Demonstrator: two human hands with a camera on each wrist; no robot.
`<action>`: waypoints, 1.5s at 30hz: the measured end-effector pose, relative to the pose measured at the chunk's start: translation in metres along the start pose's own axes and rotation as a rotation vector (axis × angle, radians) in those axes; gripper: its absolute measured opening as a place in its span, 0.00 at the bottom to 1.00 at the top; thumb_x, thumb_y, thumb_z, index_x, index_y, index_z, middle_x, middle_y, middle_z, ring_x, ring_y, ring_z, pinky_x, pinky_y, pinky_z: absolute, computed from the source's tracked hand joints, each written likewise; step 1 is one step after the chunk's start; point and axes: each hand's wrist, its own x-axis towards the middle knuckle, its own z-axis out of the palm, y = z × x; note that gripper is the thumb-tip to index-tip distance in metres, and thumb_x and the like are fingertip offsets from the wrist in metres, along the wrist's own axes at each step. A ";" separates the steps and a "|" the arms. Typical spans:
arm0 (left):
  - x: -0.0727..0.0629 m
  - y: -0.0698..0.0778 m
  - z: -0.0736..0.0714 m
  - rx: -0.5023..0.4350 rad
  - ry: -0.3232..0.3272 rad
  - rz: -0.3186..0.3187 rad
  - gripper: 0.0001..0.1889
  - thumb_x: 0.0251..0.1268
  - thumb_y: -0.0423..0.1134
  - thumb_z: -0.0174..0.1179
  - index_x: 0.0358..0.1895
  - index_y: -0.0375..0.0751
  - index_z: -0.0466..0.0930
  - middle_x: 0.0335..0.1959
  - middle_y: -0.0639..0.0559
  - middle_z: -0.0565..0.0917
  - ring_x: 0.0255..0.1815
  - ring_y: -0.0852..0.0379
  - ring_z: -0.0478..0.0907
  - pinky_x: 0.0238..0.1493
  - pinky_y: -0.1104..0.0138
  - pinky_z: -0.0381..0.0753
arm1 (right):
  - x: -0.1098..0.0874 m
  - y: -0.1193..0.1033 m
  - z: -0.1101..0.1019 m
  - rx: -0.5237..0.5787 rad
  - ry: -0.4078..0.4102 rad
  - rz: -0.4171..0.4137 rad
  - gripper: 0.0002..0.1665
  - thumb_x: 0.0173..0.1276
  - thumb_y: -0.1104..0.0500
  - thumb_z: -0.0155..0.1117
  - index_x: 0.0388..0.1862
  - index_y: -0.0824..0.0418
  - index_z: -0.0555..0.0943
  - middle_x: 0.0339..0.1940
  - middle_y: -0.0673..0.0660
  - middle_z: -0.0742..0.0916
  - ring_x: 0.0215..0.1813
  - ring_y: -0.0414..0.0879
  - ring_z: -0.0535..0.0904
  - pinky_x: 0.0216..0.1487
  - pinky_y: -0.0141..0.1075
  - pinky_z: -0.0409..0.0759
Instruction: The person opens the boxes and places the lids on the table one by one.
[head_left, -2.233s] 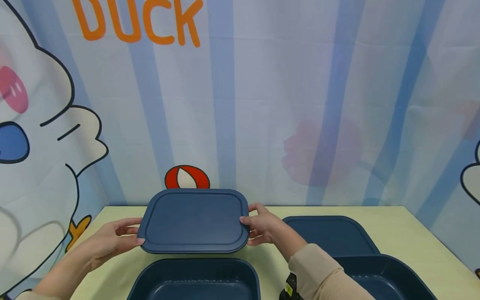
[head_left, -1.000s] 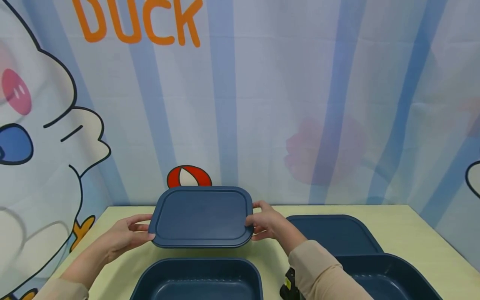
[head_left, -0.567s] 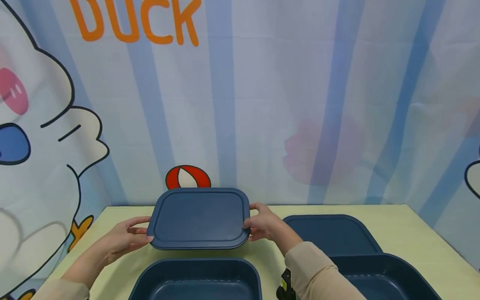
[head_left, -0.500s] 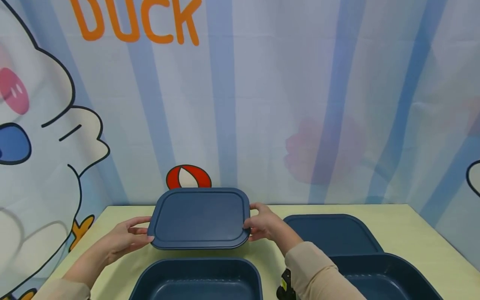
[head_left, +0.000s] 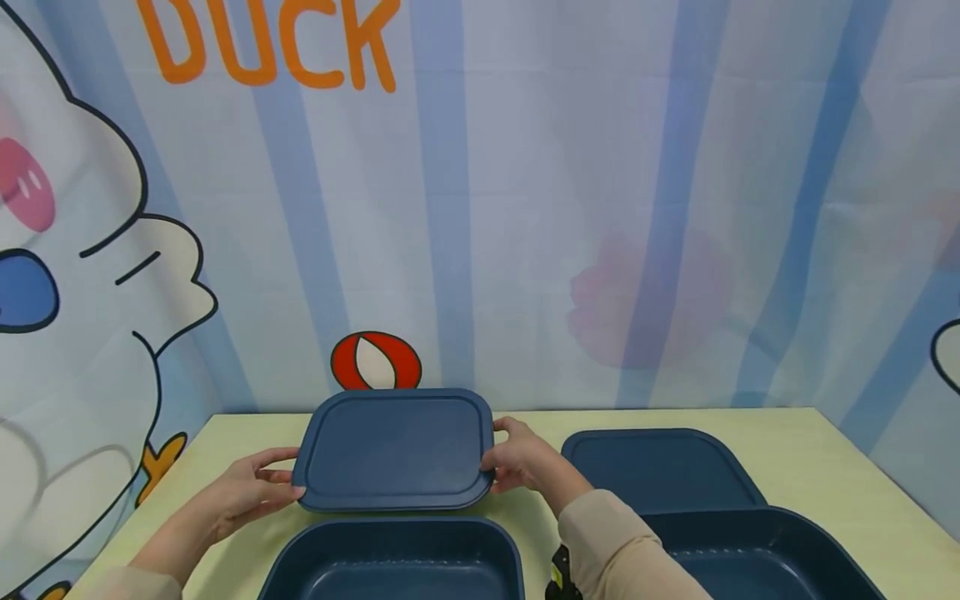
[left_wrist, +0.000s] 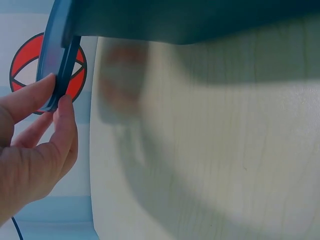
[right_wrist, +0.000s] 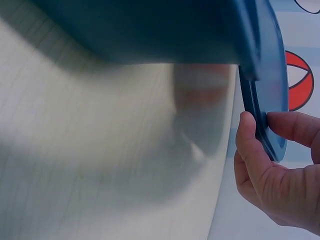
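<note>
In the head view a dark blue rectangular lid [head_left: 393, 450] with rounded corners is held up above the table, its far edge raised. My left hand [head_left: 243, 496] pinches its left short edge between thumb and fingers. On the opposite edge my right hand [head_left: 525, 458] does the same, the thumb on top. Just nearer than the lid stands a dark blue box [head_left: 393, 558] without a cover, cut off by the frame's lower border. Both wrist views show the lid's rim [left_wrist: 52, 60] edge-on between thumb and fingertips, with the box wall [right_wrist: 150, 30] close by.
A second blue lid [head_left: 660, 467] lies on the pale yellow table [head_left: 847, 467] at the right, behind another open blue box [head_left: 750, 550]. A printed curtain [head_left: 525, 208] hangs at the table's back edge. A small black object [head_left: 561, 575] shows beside the right sleeve.
Both hands, still gripping the lid, have lowered it slightly toward the table and shifted it a little left since half a second ago. The boxes and the second lid stay put.
</note>
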 end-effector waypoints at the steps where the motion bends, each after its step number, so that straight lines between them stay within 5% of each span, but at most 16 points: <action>1: 0.000 -0.001 0.000 -0.002 0.001 -0.005 0.42 0.53 0.25 0.65 0.69 0.27 0.50 0.48 0.35 0.71 0.36 0.56 0.77 0.46 0.61 0.80 | 0.000 0.001 0.001 -0.005 -0.002 0.005 0.39 0.57 0.76 0.56 0.68 0.65 0.58 0.19 0.59 0.78 0.12 0.41 0.70 0.18 0.31 0.77; 22: 0.009 -0.025 0.001 0.004 -0.019 -0.036 0.38 0.54 0.22 0.62 0.67 0.22 0.51 0.39 0.40 0.76 0.34 0.56 0.78 0.41 0.64 0.81 | 0.008 0.022 0.012 -0.051 -0.021 0.064 0.39 0.57 0.79 0.57 0.68 0.70 0.57 0.16 0.55 0.71 0.11 0.40 0.65 0.20 0.31 0.77; 28: 0.012 -0.028 0.003 0.026 0.010 -0.083 0.38 0.54 0.22 0.62 0.67 0.22 0.52 0.40 0.40 0.77 0.34 0.56 0.78 0.42 0.64 0.81 | 0.007 0.026 0.015 -0.059 -0.022 0.075 0.39 0.56 0.79 0.57 0.68 0.71 0.58 0.21 0.58 0.74 0.13 0.42 0.66 0.20 0.31 0.77; 39: 0.015 -0.031 0.005 0.041 -0.034 -0.039 0.34 0.56 0.23 0.61 0.64 0.16 0.54 0.49 0.32 0.74 0.38 0.59 0.76 0.44 0.64 0.80 | 0.009 0.031 0.015 -0.088 -0.006 0.084 0.38 0.59 0.77 0.58 0.68 0.73 0.57 0.19 0.57 0.74 0.12 0.41 0.66 0.20 0.30 0.77; 45: 0.018 -0.034 0.006 0.090 -0.006 -0.060 0.33 0.56 0.25 0.62 0.62 0.16 0.57 0.50 0.30 0.72 0.40 0.57 0.74 0.46 0.64 0.79 | 0.009 0.033 0.015 -0.087 0.007 0.090 0.37 0.58 0.77 0.58 0.66 0.75 0.59 0.21 0.58 0.75 0.12 0.41 0.68 0.19 0.29 0.76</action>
